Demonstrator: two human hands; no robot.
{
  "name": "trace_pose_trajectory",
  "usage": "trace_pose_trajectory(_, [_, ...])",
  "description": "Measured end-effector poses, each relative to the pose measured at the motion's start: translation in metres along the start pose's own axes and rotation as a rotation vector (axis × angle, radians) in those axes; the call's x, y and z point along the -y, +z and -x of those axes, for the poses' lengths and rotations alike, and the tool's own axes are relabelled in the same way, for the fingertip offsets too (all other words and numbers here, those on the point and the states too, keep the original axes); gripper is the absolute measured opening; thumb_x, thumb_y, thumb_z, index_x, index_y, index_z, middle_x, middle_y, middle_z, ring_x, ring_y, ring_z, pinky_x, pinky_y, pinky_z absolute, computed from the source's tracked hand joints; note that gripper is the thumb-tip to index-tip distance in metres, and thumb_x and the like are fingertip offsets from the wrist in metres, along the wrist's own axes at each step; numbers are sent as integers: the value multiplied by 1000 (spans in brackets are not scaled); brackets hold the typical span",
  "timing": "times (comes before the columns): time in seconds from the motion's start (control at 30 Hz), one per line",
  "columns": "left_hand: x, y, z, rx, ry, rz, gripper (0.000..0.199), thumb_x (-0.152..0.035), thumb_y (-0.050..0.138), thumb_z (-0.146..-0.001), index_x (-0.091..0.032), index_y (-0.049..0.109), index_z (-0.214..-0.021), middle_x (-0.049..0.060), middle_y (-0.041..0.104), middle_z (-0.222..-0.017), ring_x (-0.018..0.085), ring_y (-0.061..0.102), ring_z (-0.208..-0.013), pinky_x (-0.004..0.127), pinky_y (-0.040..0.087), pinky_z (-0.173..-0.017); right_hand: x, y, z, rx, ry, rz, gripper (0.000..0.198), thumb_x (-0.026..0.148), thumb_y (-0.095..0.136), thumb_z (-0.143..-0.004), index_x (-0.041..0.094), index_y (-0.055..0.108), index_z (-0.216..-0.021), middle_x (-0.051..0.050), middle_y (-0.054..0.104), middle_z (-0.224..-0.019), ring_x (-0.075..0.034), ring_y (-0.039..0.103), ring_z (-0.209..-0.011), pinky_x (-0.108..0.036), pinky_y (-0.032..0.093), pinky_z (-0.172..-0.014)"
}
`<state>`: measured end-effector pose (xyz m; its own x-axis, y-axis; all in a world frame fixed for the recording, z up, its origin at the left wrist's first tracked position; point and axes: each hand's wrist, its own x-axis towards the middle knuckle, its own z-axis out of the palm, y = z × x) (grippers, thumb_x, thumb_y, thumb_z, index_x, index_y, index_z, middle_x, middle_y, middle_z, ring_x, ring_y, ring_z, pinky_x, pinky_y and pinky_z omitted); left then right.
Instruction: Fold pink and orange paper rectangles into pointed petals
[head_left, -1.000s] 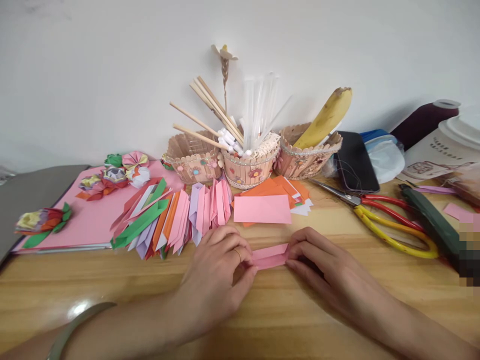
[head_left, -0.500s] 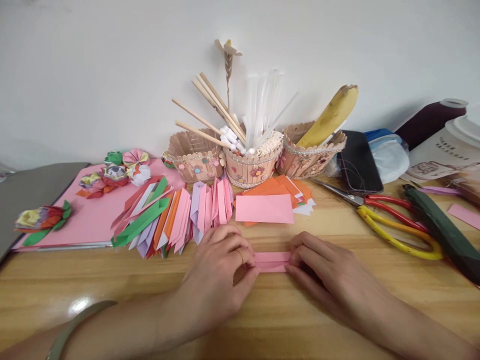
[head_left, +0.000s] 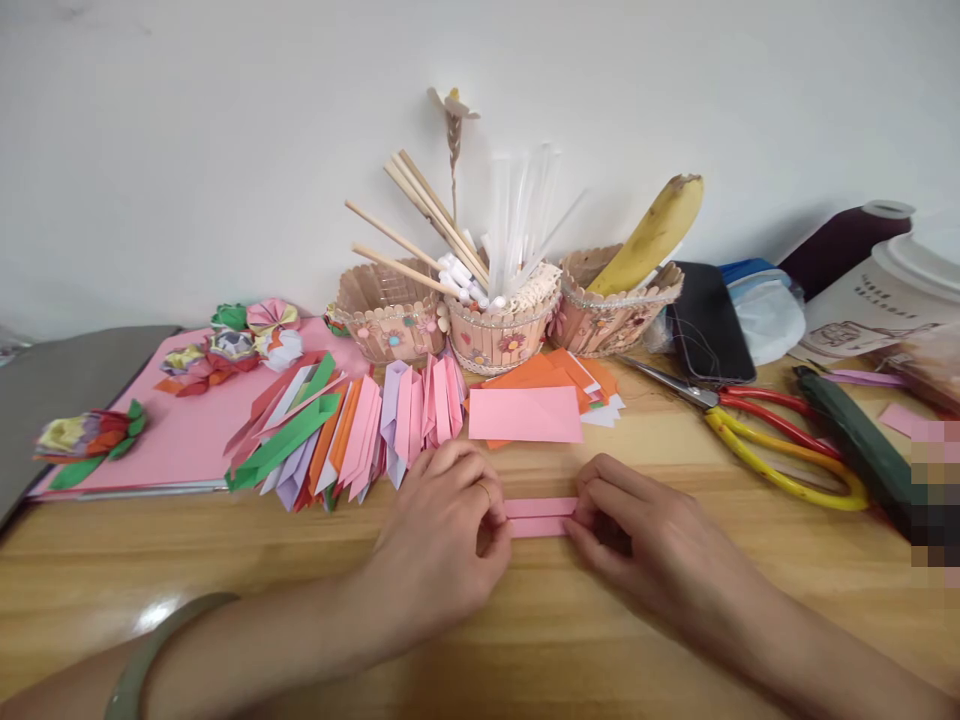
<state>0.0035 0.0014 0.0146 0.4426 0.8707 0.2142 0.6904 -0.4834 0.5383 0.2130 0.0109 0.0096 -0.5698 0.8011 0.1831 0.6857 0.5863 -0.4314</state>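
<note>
A narrow pink paper strip (head_left: pixel 538 517) lies low over the wooden table, its two long edges folded in so they meet along a middle line. My left hand (head_left: pixel 455 530) pinches its left end, with a ring on one finger. At the other end my right hand (head_left: pixel 637 525) is closed on the paper, fingertips and thumb together. The strip's ends are hidden under my fingers. Just beyond it, a flat pink paper rectangle (head_left: pixel 525 414) rests on orange sheets (head_left: pixel 536 368). Folded paper pieces (head_left: pixel 352 430) in several colours stand in a row to the left.
Three decorated baskets (head_left: pixel 499 340) against the wall hold sticks, clear tubes and a banana (head_left: pixel 651 235). Scissors (head_left: pixel 787 455), a phone (head_left: pixel 711 325) and a paper cup (head_left: pixel 874 290) are at right. Paper flowers (head_left: pixel 232 345) sit on a pink sheet (head_left: pixel 161 440) at left.
The strip's lower flap has come down flatter, so the two folded edges now meet along the middle. Both hands keep hold of its ends. The view has shifted slightly.
</note>
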Motion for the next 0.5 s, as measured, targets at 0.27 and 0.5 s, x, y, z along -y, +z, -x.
trace_pose_trajectory(0.27, [1, 0, 2, 37, -17, -57, 8, -8, 52, -75, -16, 51, -76, 3, 58, -81, 23, 50, -89, 41, 42, -76, 1, 3, -1, -38, -16, 91, 16, 16, 45, -85, 20, 48, -70, -2, 52, -70, -15, 52, -58, -26, 40, -52])
trace_pose_trajectory(0.5, [5, 4, 8, -143, 357, -347, 20, -12, 45, -91, -17, 64, -92, 4, 62, -82, 24, 52, -92, 41, 40, -78, 0, 2, -2, -25, -56, 189, 20, 18, 40, -88, 21, 47, -70, -2, 53, -71, -14, 54, -57, -26, 41, -52])
